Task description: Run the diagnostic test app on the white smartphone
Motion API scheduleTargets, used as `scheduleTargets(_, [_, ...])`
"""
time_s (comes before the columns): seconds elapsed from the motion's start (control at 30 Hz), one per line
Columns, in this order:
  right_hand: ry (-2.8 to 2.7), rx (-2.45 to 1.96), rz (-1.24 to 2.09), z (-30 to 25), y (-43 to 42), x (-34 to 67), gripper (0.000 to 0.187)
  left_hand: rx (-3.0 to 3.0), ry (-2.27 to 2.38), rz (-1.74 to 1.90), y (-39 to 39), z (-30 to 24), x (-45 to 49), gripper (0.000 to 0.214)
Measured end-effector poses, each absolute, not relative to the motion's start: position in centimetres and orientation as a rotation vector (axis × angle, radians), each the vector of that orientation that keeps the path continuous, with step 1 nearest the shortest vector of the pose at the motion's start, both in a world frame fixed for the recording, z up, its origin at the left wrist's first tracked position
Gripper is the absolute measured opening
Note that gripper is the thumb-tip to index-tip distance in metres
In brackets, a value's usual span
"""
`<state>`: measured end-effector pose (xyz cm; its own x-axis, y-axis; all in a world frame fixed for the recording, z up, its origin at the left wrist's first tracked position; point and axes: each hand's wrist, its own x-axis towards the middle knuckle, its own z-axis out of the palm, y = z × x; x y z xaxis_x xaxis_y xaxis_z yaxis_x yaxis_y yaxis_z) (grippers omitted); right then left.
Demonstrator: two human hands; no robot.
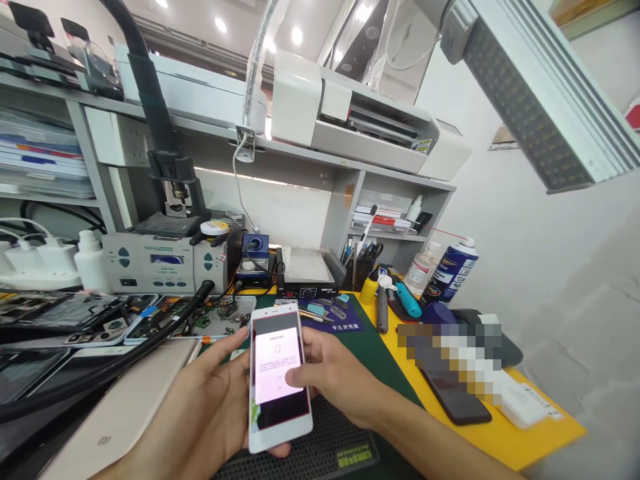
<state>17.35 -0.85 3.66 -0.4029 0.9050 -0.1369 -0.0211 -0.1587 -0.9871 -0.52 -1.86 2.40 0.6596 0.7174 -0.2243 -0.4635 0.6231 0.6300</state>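
Note:
A white smartphone (277, 377) with a lit pink-white screen is held upright above the bench. My left hand (210, 407) cradles it from behind and below, fingers wrapped round its left edge and bottom. My right hand (335, 377) grips its right edge, and the thumb rests on the lit screen near the middle. A dialog box shows on the display; its text is too small to read.
A black ribbed mat (320, 453) lies under the phone. A gold phone back (120, 413) lies at lower left, opened phones (100, 320) behind it. A dark phone (457, 400) lies on the yellow mat (530, 440). Soldering station (165, 260), bottles (453, 270) and tools stand behind.

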Motion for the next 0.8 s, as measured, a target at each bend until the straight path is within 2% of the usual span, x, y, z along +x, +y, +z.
scheduleTargets(0.6, [-1.284,-1.030,1.752,3.37,-0.49,17.67,0.041,0.581,0.445,0.707,-1.95,2.61,-0.55,0.059])
scheduleTargets(0.8, [-1.206,-0.957,1.849,3.55,-0.45,17.90,0.036,0.632,0.554,0.740,-2.04,2.64,-0.21,0.054])
